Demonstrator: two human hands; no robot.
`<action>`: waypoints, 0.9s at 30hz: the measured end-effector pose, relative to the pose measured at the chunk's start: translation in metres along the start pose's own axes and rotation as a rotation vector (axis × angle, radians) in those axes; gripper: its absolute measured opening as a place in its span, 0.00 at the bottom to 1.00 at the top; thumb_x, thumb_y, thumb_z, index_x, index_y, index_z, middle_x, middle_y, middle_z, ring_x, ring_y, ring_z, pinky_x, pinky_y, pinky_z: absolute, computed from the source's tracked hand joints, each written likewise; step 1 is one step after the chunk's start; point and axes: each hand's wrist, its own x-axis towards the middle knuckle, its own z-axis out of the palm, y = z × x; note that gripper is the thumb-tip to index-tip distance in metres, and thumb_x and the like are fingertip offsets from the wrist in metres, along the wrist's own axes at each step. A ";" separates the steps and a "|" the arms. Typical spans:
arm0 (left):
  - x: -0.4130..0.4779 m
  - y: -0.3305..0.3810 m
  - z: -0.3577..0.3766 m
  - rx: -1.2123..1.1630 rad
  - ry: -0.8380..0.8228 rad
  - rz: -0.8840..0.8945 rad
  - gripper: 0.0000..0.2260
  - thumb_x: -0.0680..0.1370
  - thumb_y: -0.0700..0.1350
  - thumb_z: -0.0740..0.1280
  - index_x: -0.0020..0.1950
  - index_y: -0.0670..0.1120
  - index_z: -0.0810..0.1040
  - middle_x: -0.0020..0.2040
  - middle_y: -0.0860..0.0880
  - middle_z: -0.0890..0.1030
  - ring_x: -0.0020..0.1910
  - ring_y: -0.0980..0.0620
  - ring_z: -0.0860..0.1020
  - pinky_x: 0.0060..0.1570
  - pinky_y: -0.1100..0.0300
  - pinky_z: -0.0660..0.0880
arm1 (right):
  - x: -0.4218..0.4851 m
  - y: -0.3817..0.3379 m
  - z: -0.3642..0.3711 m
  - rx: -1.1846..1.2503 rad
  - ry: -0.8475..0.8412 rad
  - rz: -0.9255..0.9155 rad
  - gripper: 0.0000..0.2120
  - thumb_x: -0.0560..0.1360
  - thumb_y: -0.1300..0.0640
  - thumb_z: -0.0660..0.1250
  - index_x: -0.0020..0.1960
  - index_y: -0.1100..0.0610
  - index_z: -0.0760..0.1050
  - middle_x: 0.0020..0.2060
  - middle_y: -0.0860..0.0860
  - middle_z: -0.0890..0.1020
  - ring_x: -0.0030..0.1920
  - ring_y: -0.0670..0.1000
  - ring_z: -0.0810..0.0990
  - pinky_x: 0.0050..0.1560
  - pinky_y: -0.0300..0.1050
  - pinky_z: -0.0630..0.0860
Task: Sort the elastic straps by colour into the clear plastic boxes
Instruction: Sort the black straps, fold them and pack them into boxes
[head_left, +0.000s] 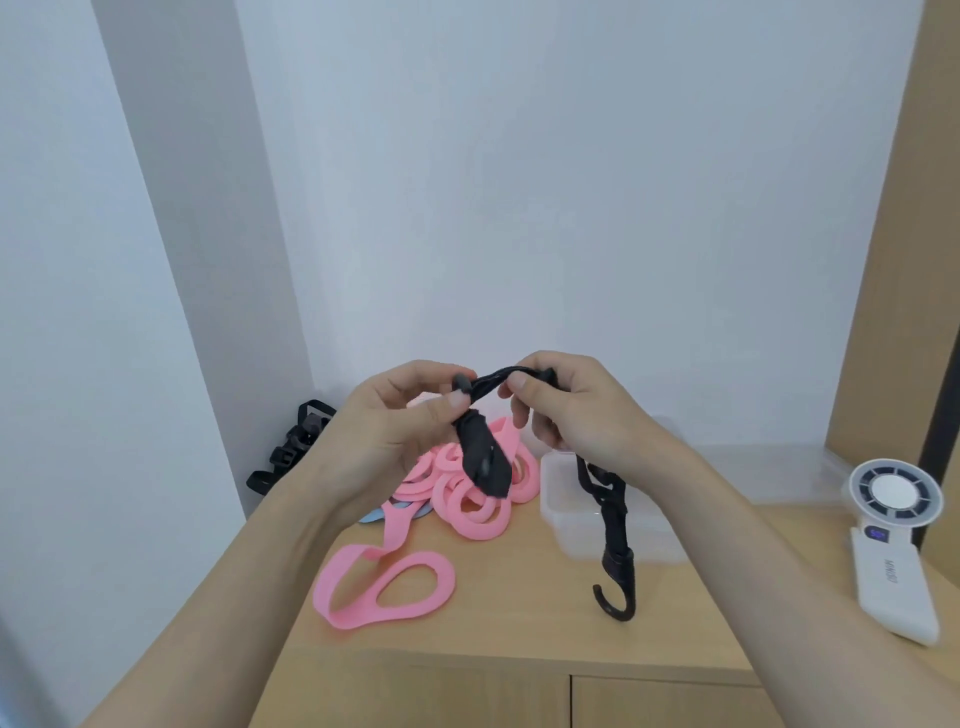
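White handheld fan (891, 551) on wooden cabinet (519, 623)

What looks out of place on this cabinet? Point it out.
A blue strap lies half buried under the pink straps, colours unsorted. The white handheld fan at the right edge is no strap.

Both hands (483, 415) pinching black strap (483, 457), pink straps (467, 493), clear box (566, 525) below
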 end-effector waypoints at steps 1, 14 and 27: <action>0.000 0.001 0.004 -0.073 0.009 -0.011 0.08 0.71 0.40 0.75 0.49 0.42 0.83 0.40 0.41 0.81 0.39 0.41 0.82 0.45 0.53 0.80 | 0.000 0.002 0.002 0.053 -0.008 0.009 0.10 0.83 0.58 0.62 0.48 0.62 0.78 0.34 0.53 0.79 0.27 0.51 0.68 0.27 0.39 0.64; 0.017 -0.020 0.010 0.630 0.582 0.329 0.13 0.72 0.45 0.78 0.37 0.45 0.75 0.36 0.51 0.77 0.33 0.53 0.74 0.38 0.54 0.73 | -0.035 0.011 0.040 -0.088 -0.191 0.085 0.09 0.78 0.52 0.70 0.54 0.54 0.74 0.32 0.44 0.74 0.31 0.46 0.71 0.39 0.45 0.70; -0.028 -0.014 -0.011 0.659 -0.032 0.062 0.06 0.76 0.35 0.72 0.46 0.44 0.86 0.41 0.45 0.87 0.41 0.41 0.83 0.45 0.49 0.81 | -0.033 0.001 -0.011 -0.154 -0.028 -0.026 0.06 0.75 0.65 0.72 0.47 0.56 0.80 0.36 0.48 0.83 0.33 0.48 0.78 0.33 0.34 0.71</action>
